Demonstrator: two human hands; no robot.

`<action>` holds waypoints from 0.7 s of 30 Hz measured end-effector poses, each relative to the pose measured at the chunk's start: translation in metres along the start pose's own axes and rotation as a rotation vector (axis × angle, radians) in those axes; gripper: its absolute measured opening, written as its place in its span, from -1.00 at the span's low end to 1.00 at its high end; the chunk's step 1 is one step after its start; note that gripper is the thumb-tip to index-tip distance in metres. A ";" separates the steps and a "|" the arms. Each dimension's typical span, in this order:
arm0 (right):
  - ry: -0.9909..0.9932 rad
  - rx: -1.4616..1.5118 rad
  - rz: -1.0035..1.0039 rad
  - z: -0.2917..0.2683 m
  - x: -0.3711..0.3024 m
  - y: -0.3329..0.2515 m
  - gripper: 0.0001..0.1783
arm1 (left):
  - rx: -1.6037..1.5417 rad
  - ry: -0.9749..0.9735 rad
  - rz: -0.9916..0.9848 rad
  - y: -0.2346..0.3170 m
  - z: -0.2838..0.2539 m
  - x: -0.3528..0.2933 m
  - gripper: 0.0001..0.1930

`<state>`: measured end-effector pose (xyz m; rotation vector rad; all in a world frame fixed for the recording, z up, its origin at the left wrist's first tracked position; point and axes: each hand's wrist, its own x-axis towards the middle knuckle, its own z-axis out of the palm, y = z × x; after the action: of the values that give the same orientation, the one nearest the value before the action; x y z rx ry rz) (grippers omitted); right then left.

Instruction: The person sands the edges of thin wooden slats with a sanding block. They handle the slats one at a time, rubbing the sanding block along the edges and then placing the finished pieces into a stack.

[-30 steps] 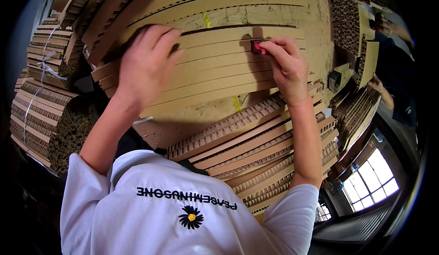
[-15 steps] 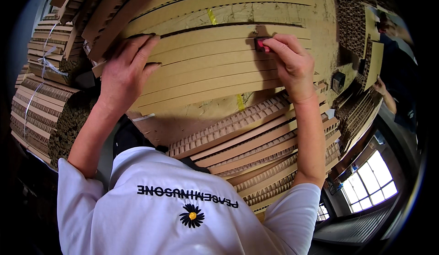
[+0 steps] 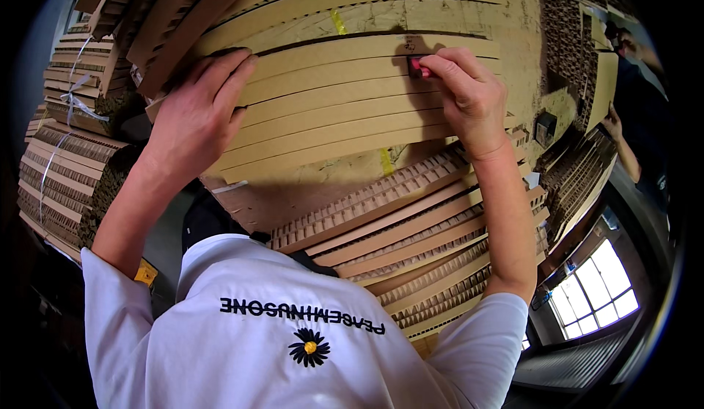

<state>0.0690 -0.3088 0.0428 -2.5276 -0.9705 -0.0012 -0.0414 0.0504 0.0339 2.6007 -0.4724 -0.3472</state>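
Note:
My right hand [image 3: 469, 101] pinches a small stamp [image 3: 419, 67] with a red-pink handle and a dark base. It is over the upper strips of a row of tan cardboard strips [image 3: 337, 105] lying side by side; whether its base touches them I cannot tell. Just beyond the stamp, a small dark mark [image 3: 411, 43] shows on the farthest strip of this row. Across the left ends of the strips rests my left hand [image 3: 202, 112], fingers stretched out and close together, holding nothing. Its palm side is hidden.
Cardboard strips with ribbed edges [image 3: 374, 200] lie stacked between my body and the row. Tied bundles [image 3: 62, 182] stand at the left. A small dark box [image 3: 545, 127] sits at the right end of the table. Another person's hand [image 3: 612, 124] holds cardboard at the far right.
The stamp has shifted slightly away from me, and the dark mark beyond it now shows. My left hand's fingers have drawn closer together, and my left forearm has moved a little left.

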 end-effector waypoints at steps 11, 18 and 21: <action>0.035 0.076 0.026 0.007 -0.004 -0.001 -0.75 | 0.034 0.115 0.054 -0.008 0.012 0.006 -0.28; 0.003 0.052 0.063 -0.005 -0.003 -0.005 -0.75 | 0.033 0.104 0.018 -0.001 0.011 0.014 -0.28; 0.315 0.313 0.162 -0.034 -0.003 -0.018 -0.68 | 0.022 0.146 0.015 0.003 -0.001 0.009 -0.29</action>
<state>0.0606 -0.3122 0.0803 -2.2230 -0.5894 -0.1801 -0.0342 0.0447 0.0351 2.6191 -0.4462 -0.1463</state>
